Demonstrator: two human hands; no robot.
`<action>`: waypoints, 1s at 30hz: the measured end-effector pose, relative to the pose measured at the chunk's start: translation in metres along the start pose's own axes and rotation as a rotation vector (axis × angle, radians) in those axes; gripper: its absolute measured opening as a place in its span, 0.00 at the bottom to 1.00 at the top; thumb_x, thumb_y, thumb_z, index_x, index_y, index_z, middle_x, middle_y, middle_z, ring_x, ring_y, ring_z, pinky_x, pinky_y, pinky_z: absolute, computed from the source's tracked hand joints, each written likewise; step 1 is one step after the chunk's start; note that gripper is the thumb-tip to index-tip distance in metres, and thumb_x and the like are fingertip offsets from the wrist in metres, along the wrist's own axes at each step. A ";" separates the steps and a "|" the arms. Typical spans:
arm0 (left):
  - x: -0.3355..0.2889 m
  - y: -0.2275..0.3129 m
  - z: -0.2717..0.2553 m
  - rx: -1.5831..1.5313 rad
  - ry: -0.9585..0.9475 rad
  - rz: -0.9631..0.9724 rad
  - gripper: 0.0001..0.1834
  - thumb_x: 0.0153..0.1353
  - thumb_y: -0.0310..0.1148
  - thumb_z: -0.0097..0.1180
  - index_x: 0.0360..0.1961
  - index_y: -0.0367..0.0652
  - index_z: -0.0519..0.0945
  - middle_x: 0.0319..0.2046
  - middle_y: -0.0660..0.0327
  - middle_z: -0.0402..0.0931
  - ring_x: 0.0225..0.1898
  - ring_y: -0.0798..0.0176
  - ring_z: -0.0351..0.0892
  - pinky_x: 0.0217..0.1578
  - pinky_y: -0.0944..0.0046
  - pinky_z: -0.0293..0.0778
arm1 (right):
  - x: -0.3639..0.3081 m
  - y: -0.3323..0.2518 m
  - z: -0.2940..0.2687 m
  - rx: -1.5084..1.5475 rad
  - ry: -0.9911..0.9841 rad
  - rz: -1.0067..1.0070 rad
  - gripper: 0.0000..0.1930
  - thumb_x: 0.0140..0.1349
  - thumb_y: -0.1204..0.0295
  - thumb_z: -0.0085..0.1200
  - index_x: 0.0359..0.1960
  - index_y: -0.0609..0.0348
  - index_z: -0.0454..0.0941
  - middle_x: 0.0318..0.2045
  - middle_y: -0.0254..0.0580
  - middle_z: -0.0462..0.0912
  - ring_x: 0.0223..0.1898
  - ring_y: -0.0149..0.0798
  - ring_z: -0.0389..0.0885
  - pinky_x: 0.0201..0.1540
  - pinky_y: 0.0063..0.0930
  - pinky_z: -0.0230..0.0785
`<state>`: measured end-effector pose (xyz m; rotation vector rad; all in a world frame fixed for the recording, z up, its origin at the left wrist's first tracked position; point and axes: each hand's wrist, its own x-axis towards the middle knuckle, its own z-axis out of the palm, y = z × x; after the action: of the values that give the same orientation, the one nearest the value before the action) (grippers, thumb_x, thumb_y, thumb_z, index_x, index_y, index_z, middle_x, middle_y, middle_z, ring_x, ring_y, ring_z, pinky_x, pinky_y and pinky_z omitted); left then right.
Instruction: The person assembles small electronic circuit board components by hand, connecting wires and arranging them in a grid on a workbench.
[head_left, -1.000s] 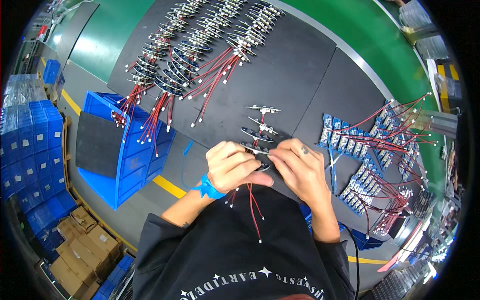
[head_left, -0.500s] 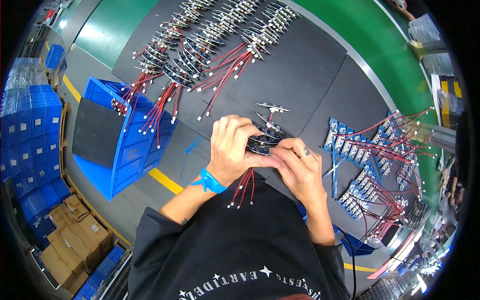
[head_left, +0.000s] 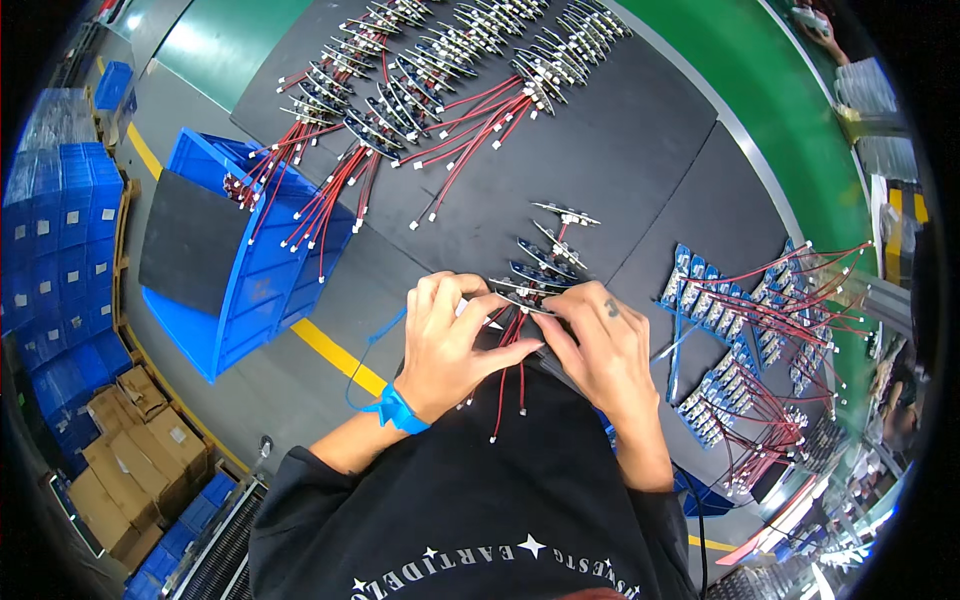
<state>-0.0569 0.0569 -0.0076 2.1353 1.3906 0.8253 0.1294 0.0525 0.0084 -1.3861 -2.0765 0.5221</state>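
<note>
Over the near edge of the dark mat, my left hand and my right hand hold a small curved circuit board by its two ends. Fingers partly cover it. My left thumb points across below the board, toward the right hand. Thin red wires with white plugs hang beneath, in front of my shirt. Just beyond my fingers, several similar boards stand on edge in a short row, among them a dark board and a pale-edged board. A blue strap circles my left wrist.
Long rows of wired boards fill the mat's far left. Panels of blue boards with red wires lie to the right. A blue crate stands left of the mat. Cardboard boxes are stacked at lower left.
Both hands have drawn back toward my body, uncovering more of the short row of boards. The left hand's grip has loosened from around the row to one board's end.
</note>
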 end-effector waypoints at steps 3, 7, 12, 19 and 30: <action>-0.002 0.003 0.007 0.033 0.026 -0.030 0.21 0.37 0.37 0.73 0.33 0.43 0.80 0.36 0.61 0.71 0.40 0.55 0.68 0.41 0.56 0.63 | 0.004 0.000 0.002 0.007 0.041 0.030 0.10 0.49 0.76 0.62 0.33 0.60 0.76 0.25 0.37 0.73 0.25 0.41 0.77 0.27 0.34 0.69; -0.001 0.006 0.008 0.014 0.047 -0.058 0.17 0.39 0.33 0.71 0.32 0.44 0.80 0.36 0.62 0.72 0.41 0.55 0.68 0.41 0.57 0.63 | 0.003 -0.003 0.001 -0.029 -0.008 0.048 0.11 0.48 0.75 0.63 0.33 0.59 0.76 0.25 0.38 0.73 0.25 0.41 0.77 0.26 0.34 0.69; 0.002 0.014 0.014 0.053 0.066 -0.051 0.15 0.41 0.32 0.70 0.33 0.45 0.81 0.35 0.63 0.72 0.39 0.57 0.68 0.39 0.58 0.62 | 0.004 -0.002 -0.007 0.001 0.023 0.090 0.12 0.47 0.76 0.63 0.34 0.60 0.77 0.27 0.39 0.75 0.27 0.42 0.77 0.29 0.33 0.70; 0.000 0.010 0.009 0.117 0.136 -0.105 0.10 0.41 0.30 0.70 0.28 0.45 0.84 0.33 0.63 0.73 0.35 0.59 0.69 0.35 0.60 0.62 | 0.043 0.028 -0.008 -0.022 0.079 0.067 0.12 0.54 0.83 0.53 0.42 0.67 0.76 0.38 0.51 0.77 0.42 0.51 0.76 0.43 0.37 0.69; -0.012 -0.004 -0.008 -0.110 0.124 -0.152 0.09 0.49 0.19 0.63 0.34 0.35 0.81 0.32 0.57 0.74 0.21 0.65 0.74 0.23 0.66 0.70 | 0.030 0.000 0.007 0.227 0.038 0.194 0.11 0.52 0.84 0.56 0.39 0.68 0.79 0.31 0.47 0.78 0.31 0.47 0.78 0.36 0.33 0.70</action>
<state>-0.0691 0.0475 -0.0072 1.8987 1.5118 0.9638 0.1159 0.0803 0.0102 -1.4563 -1.7993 0.7792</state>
